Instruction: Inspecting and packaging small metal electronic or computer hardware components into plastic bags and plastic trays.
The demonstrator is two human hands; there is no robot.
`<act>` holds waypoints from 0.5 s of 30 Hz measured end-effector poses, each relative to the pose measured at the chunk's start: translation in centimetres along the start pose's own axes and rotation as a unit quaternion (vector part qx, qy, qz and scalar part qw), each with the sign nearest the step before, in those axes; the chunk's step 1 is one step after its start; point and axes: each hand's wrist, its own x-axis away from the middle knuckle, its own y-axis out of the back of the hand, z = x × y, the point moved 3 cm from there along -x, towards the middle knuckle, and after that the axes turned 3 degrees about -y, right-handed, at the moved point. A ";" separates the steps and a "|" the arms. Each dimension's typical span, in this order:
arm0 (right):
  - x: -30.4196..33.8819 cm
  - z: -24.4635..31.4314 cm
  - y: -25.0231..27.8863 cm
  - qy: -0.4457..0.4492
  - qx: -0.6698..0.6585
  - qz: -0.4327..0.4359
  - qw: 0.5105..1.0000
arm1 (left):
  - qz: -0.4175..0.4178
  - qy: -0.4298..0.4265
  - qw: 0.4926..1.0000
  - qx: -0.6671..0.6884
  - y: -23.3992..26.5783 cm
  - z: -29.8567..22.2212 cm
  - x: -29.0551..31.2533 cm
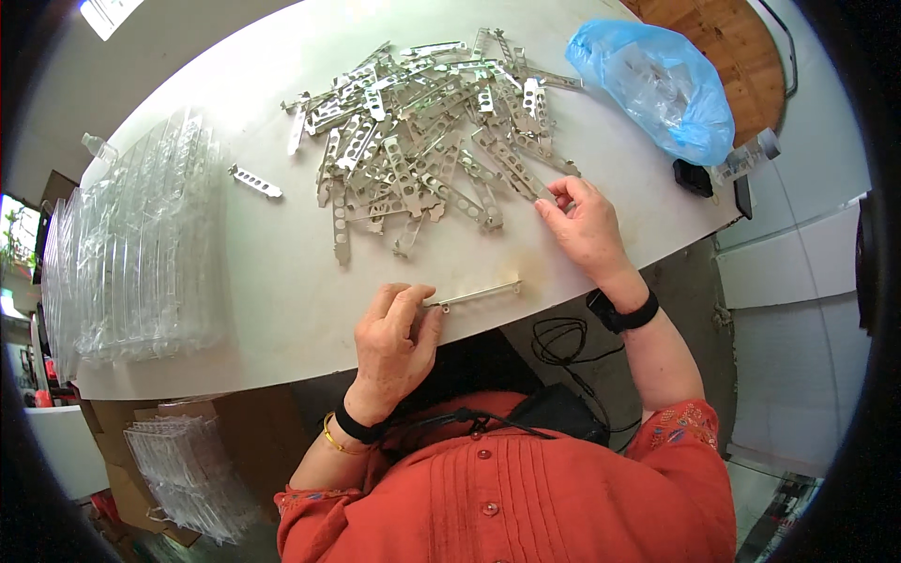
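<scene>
Near the table's front edge my left hand (387, 340) is closed, pinching one end of a thin metal slot bracket (483, 293) between thumb and fingers. The bracket points to the right, seen nearly edge-on, with small tabs along it. Farther right, the thumb and fingers of my right hand (589, 230) close on the near end of another perforated metal slot bracket (522, 175). That one lies at the right edge of a loose pile of brackets (413, 103), all silvery with round holes. A single bracket (255, 181) lies apart, left of the pile.
Stacked clear plastic trays (141, 253) cover the table's left side. At the right stand a blue plastic bag (699, 117), a clear bottle (749, 156) and a small black object (692, 178). More clear trays (188, 460) sit by cardboard below. Black cables (560, 342) hang beyond the front edge.
</scene>
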 end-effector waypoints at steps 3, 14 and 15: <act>0.0 -0.7 0.0 -0.025 -0.038 -0.006 0.999 | 0.000 0.005 1.000 0.006 0.0 0.2 0.1; 0.2 -1.3 -0.7 -0.246 -0.443 0.111 0.855 | 0.003 0.011 1.000 0.007 0.1 0.2 0.1; 0.2 -1.3 -0.9 -0.242 -0.456 0.103 0.850 | 0.005 0.016 1.000 0.017 0.1 0.1 0.0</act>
